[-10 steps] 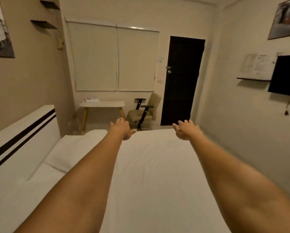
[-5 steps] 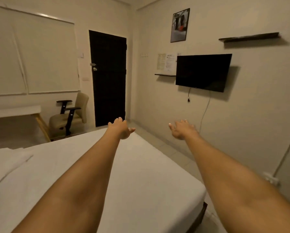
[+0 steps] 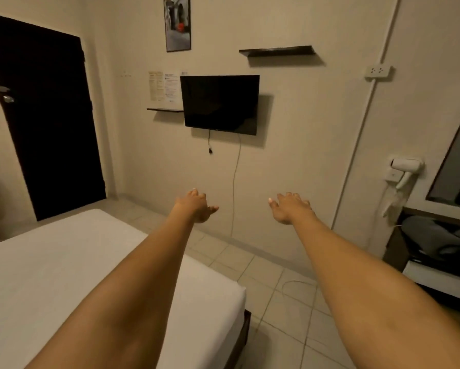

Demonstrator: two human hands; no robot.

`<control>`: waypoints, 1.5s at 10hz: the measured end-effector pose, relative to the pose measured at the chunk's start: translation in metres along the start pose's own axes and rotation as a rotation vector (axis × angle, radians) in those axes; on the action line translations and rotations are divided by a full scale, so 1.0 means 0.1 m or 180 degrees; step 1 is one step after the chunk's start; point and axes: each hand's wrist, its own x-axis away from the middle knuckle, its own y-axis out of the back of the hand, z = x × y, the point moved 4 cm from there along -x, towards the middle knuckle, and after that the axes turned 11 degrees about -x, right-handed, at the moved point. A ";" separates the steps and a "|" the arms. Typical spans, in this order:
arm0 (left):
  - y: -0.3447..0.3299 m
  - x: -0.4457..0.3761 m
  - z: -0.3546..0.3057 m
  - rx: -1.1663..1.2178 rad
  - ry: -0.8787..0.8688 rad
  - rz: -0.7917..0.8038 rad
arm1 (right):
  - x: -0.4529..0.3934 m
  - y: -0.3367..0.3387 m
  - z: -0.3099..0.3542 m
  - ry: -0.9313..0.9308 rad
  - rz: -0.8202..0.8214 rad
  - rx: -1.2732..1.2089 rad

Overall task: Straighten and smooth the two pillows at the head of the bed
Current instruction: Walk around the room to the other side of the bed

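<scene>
Over the foot corner of the bed, both arms were stretched straight out, the left hand and the right hand hanging in the air with nothing in them. Each grip was apart, fingers loosely spread, palms turned down, touching neither the sheet nor anything else. The hands pointed at the far wall, where a dark television hung beneath a small shelf, with a framed picture above and a black door off to the left. A wall-mounted hair dryer sat near the mirror on the right.

The two pillows were nowhere in this view; the head of the bed lay outside it, so I judged that the person was facing away from the work. Whether the pillows were already straight could not be told from here.

The risk, as I saw it, was plain: with arms out and eyes on the wrong wall, any reach would find only flat sheet or empty air past the mattress edge. A white cable looped on the tiled floor beside the bed could also catch a foot while turning round.
</scene>
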 end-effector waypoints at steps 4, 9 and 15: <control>0.25 -1.85 -0.77 -0.0006 -0.0377 -0.0089 | -1.55 0.19 -0.74 -0.0474 -0.0128 -0.0093; 0.26 -3.77 -1.80 -0.0167 -0.0356 0.0010 | -3.45 0.16 -1.62 -0.0482 0.0008 -0.0132; 0.10 -5.72 -2.15 -0.0018 0.0587 0.0325 | -6.13 0.04 -1.86 0.0444 0.0328 -0.0075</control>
